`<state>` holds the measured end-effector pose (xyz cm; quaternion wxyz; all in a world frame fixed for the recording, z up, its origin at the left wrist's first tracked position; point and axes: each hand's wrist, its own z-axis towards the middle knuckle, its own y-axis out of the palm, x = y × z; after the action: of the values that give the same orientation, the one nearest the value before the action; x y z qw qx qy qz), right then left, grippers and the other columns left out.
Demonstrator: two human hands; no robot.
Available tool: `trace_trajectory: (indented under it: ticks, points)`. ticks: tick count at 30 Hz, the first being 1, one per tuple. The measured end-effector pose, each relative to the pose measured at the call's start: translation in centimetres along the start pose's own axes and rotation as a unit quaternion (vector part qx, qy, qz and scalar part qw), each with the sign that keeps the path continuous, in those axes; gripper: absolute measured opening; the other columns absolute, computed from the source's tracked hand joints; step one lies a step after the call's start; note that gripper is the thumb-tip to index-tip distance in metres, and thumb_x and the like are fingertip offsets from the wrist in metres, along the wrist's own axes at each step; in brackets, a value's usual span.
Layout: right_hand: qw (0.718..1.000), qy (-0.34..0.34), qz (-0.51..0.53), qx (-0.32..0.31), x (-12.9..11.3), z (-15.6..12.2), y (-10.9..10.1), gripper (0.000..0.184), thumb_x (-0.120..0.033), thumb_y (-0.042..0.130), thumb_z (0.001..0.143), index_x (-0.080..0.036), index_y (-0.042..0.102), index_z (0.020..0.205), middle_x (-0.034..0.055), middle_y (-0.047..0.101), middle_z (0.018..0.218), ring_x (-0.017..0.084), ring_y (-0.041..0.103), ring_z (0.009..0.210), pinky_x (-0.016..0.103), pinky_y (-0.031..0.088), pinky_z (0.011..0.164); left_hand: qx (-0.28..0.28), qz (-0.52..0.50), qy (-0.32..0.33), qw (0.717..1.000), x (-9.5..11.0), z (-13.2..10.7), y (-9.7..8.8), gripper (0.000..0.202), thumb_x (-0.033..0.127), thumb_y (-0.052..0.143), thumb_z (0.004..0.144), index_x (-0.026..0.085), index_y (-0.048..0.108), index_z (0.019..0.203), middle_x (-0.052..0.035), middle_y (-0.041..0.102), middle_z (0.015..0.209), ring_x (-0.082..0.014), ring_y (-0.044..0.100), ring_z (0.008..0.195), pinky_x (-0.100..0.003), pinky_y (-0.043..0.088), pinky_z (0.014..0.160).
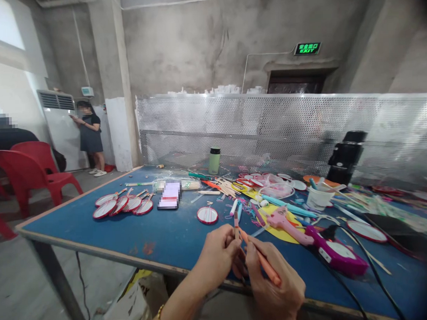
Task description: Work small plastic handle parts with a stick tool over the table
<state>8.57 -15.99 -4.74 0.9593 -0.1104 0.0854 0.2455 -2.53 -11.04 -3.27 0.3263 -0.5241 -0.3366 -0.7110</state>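
My left hand [223, 248] pinches a narrow, flat wooden stick [236, 222] upright at the front edge of the blue table. In my right hand [277, 279] is an orange marker [269, 266], its tip against or very near the stick. Just beyond my hands, a white-capped pen [234, 207] lies on the table. A small round white fan [207, 215] with a red rim lies behind my left hand. To the right sits a pink and purple tool [337, 251] with a cord, partly over yellow paper [282, 227].
Several red-rimmed fans [105, 208] overlap at the left, beside a phone [169, 195]. Wooden sticks [225, 186], a green bottle [214, 161] and a white cup [318, 198] stand or lie farther back. A perforated metal screen [233, 126] borders the table. A person [89, 131] stands at the far left.
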Motion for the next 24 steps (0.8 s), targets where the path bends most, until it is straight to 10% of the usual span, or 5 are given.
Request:
trace_trajectory:
  ticks: [24]
  points:
    - [1.0, -0.012, 0.016, -0.001, 0.04, 0.04, 0.01, 0.01, -0.014, 0.059, 0.088, -0.019, 0.067, 0.091, 0.0004, 0.07, 0.074, 0.01, 0.066, 0.062, 0.02, 0.05, 0.064, 0.011, 0.012, -0.01, 1.0, 0.67, -0.28, 0.25, 0.021, 0.036, 0.056, 0.082, 0.017, 0.05, 0.077, 0.0037, 0.055, 0.051, -0.0103, 0.051, 0.037, -0.019, 0.038, 0.039]
